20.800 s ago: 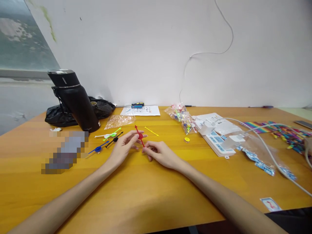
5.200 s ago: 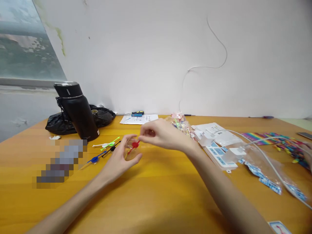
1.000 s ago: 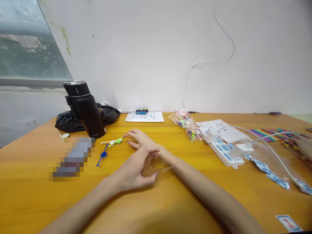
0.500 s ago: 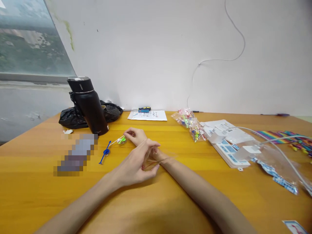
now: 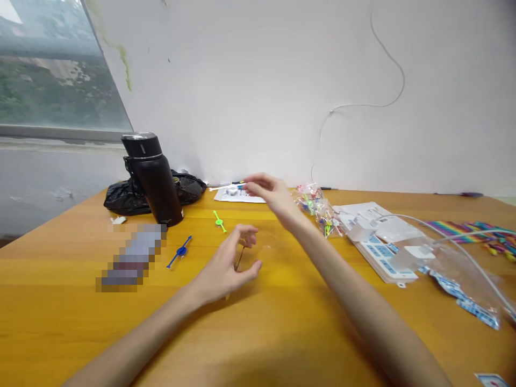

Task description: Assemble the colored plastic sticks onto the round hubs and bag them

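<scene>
My right hand [image 5: 272, 196] is raised over the back of the table, its fingertips pinching a thin white stick-like piece [image 5: 226, 187], perhaps an arrow spinner, that points left. Lower and nearer, my left hand [image 5: 231, 263] is half curled, with a gap between thumb and fingers. Faint clear plastic [image 5: 266, 246], seemingly a small bag, shows by its fingers, and a thin dark line crosses the palm. Left of the hands lie a green arrow spinner [image 5: 219, 221] and a blue arrow spinner [image 5: 181, 251], apart from each other.
A black flask [image 5: 155, 185] stands before a black plastic bag [image 5: 123, 198], near a blurred-out flat object [image 5: 139, 252]. Bagged small coloured parts [image 5: 322, 212], a power strip [image 5: 385, 260] with chargers and white cables are on the right. A white packet [image 5: 229, 194] lies by the wall.
My right hand has pulled back from the spinners and risen to the right with the white piece. The green spinner now lies uncovered. My left hand has shifted little; the clear plastic is fainter.
</scene>
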{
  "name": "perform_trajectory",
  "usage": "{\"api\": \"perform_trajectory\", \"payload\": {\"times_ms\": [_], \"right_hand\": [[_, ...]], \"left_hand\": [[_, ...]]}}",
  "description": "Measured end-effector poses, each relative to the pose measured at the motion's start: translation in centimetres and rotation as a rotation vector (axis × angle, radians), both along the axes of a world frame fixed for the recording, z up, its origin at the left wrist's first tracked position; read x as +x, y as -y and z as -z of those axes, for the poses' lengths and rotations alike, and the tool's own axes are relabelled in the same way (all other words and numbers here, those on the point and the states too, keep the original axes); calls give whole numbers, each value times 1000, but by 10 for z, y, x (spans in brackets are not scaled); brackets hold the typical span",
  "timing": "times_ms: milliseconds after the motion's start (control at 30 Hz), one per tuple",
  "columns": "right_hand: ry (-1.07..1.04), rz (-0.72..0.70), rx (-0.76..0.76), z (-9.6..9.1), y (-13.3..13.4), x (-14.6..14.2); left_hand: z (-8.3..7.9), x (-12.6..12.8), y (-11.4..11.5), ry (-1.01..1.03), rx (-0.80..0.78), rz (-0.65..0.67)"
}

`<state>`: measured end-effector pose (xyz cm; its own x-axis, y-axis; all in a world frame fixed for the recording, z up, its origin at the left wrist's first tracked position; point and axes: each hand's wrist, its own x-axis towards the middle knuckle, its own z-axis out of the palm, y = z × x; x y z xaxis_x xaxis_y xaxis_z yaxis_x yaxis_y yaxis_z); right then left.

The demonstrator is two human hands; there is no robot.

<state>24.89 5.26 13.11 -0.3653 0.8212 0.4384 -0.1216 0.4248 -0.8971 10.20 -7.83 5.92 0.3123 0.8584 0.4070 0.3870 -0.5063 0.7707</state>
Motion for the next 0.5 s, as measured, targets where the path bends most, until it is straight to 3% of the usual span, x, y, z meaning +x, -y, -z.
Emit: {"api": "perform_trajectory", "payload": {"times_ms": [133, 233, 333, 500], "right_hand": [[200, 135, 276, -50, 30, 58], [430, 126, 381, -77, 52, 82], [621, 72, 438, -84, 65, 85], [811, 34, 500, -71, 68, 69]], "left_hand": [[0, -1, -2, 42, -67, -60], [2, -2, -4, 42, -77, -83], [5, -2, -5, 55, -73, -86], [7, -2, -6, 75, -99, -93]]}}
